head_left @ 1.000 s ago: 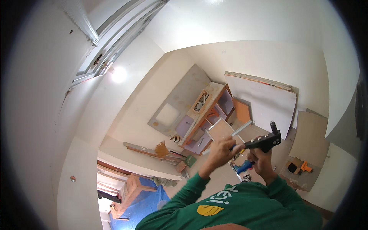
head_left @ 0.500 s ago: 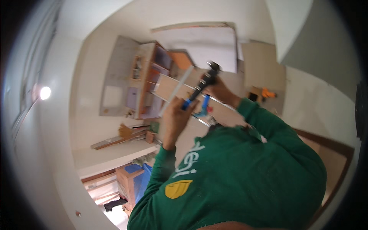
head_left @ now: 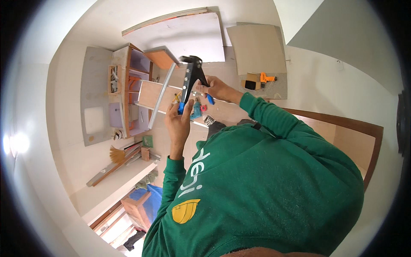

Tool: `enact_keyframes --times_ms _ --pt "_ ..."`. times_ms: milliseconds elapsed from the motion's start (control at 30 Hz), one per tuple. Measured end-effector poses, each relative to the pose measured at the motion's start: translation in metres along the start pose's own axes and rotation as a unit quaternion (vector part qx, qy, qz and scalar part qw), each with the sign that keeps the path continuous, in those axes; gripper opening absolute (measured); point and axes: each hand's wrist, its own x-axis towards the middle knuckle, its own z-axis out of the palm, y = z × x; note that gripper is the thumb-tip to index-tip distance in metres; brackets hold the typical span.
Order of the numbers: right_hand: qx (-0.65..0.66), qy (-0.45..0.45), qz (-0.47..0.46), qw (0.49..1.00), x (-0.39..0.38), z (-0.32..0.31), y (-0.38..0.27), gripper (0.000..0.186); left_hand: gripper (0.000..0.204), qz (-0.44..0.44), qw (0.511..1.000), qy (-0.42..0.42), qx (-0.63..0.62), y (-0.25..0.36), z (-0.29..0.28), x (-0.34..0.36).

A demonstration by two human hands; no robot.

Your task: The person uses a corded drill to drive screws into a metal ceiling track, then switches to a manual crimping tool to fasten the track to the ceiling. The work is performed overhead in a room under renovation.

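A black hand riveter (head_left: 190, 77) with blue-tipped handles is held up in both hands. My left hand (head_left: 177, 122) is closed on one handle's blue grip, while my right hand (head_left: 216, 89) grips the tool farther right, near the other handle. Beyond them on the floor are a teal drill (head_left: 196, 109), a small red item (head_left: 204, 108) and my sneakered foot (head_left: 207, 119). A silver channel (head_left: 162, 94) lies across a framed panel (head_left: 150, 92) left of the tool.
A wooden cabinet (head_left: 126, 94) with shelves stands at left. Flat boards (head_left: 175, 32) lean on the far wall. An orange power tool (head_left: 268, 77) and cardboard (head_left: 254, 47) are at right. A broom (head_left: 116, 153), wood strips (head_left: 100, 175) and blue sheeting (head_left: 153, 203) are lower left.
The view has turned, shifting the room around in the picture. The riveter has moved left and upward in frame and now stands more vertically, both hands still on it.
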Motion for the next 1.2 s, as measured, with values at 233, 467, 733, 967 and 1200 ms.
enact_keyframes --times_ms 233,467,733,967,1200 --pt "-0.020 0.044 -0.042 0.998 -0.017 -0.001 0.002 0.009 0.049 -0.006 0.998 -0.043 -0.056 -0.007 0.001 0.005" --pt "-0.055 -0.003 -0.052 0.997 -0.022 -0.017 0.015 0.012 0.052 -0.022 0.993 -0.095 -0.070 -0.006 0.003 0.000" --pt "0.211 0.014 -0.003 0.977 -0.050 0.034 -0.003 0.014 0.058 -0.007 0.986 -0.031 -0.165 0.017 0.038 -0.025" --pt "0.069 0.143 0.016 0.987 -0.069 -0.053 -0.003 0.011 0.032 -0.165 0.875 -0.157 -0.426 -0.027 0.032 -0.009" --pt "0.361 0.144 0.036 0.921 -0.103 -0.064 0.015 0.007 0.011 -0.254 0.697 -0.219 -0.634 -0.022 0.016 0.014"
